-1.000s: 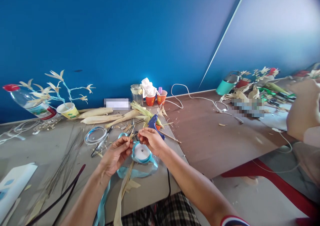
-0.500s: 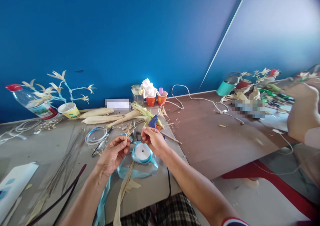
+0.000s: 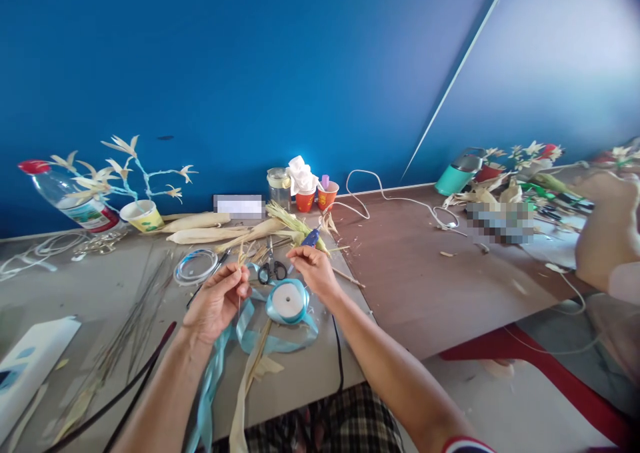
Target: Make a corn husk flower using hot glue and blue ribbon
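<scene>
My left hand (image 3: 217, 301) pinches a small dried husk flower (image 3: 241, 258) between thumb and fingertips, with a thin stem running down below the fingers. My right hand (image 3: 316, 271) is closed in a pinch; what its fingertips hold, if anything, I cannot make out. Between the hands lie black-handled scissors (image 3: 272, 272) and a roll of light blue ribbon (image 3: 289, 300), its loose end trailing left and off the table's front. Just behind my right hand sits a blue glue gun (image 3: 311, 237), partly hidden. Dried husk strips (image 3: 256, 359) lie in front of the roll.
Corn husks (image 3: 210, 235) and a wire coil (image 3: 195, 267) lie behind my left hand. A yellow cup (image 3: 142, 217) with husk flowers and a plastic bottle (image 3: 75, 199) stand left. Red paper cups (image 3: 327, 195) stand by the wall. Another person's arm (image 3: 605, 233) is at the right.
My left hand has moved left and slightly down with the husk flower, widening the gap between the hands. The right hand has risen slightly. More of the scissors shows between them.
</scene>
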### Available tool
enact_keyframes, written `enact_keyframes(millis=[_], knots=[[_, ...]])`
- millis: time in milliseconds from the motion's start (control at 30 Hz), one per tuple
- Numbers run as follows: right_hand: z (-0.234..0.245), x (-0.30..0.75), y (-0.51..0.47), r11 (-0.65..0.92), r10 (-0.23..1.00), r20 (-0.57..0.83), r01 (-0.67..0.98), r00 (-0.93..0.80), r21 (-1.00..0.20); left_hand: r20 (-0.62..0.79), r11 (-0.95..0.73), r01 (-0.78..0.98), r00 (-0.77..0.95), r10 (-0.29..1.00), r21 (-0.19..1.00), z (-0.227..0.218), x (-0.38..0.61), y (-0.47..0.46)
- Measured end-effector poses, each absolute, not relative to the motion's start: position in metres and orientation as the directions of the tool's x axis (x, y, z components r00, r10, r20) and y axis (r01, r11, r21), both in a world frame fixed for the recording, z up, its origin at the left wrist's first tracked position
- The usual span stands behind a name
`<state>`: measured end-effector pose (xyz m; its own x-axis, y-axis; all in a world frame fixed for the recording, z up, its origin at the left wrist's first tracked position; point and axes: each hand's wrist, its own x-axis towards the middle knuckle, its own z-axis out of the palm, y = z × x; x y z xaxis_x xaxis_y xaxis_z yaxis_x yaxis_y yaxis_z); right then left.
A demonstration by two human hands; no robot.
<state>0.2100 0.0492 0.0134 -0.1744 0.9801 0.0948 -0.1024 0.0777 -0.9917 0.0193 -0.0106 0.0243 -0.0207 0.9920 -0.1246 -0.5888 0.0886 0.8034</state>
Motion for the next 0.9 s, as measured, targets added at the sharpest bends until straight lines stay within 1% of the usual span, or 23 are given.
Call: enact_keyframes(millis=[133, 300, 433, 600, 767, 833, 900], knots=[[0.012, 0.212, 0.052, 0.09, 0.976, 0.1, -0.056, -0.193, -0.994, -0.137, 0.081, -0.649, -0.036, 0.99, 0.756, 0.024, 0.009, -0.008], [0.013, 0.214, 0.053, 0.074, 0.986, 0.085, -0.077, -0.143, -0.994, -0.196, 0.119, -0.712, -0.026, 0.98, 0.692, 0.024, 0.001, -0.007], [0.023, 0.221, 0.051, 0.063, 0.991, 0.071, -0.071, -0.114, -0.995, -0.161, 0.142, -0.744, 0.047, 0.986, 0.653, 0.026, 0.0, -0.007], [0.036, 0.227, 0.051, 0.092, 0.986, 0.094, -0.016, -0.14, -0.996, -0.148, 0.111, -0.78, 0.024, 0.989, 0.615, 0.03, -0.002, -0.006], [0.035, 0.225, 0.065, 0.124, 0.977, 0.102, 0.11, -0.187, -0.986, -0.158, 0.065, -0.82, -0.031, 0.987, 0.568, 0.031, -0.003, -0.005], [0.032, 0.223, 0.071, 0.158, 0.965, 0.108, 0.2, -0.239, -0.967, -0.158, 0.048, -0.823, -0.051, 0.986, 0.566, 0.029, -0.004, -0.004], [0.03, 0.219, 0.076, 0.22, 0.941, 0.116, 0.314, -0.318, -0.924, -0.158, 0.043, -0.82, -0.058, 0.986, 0.571, 0.027, -0.004, -0.003]])
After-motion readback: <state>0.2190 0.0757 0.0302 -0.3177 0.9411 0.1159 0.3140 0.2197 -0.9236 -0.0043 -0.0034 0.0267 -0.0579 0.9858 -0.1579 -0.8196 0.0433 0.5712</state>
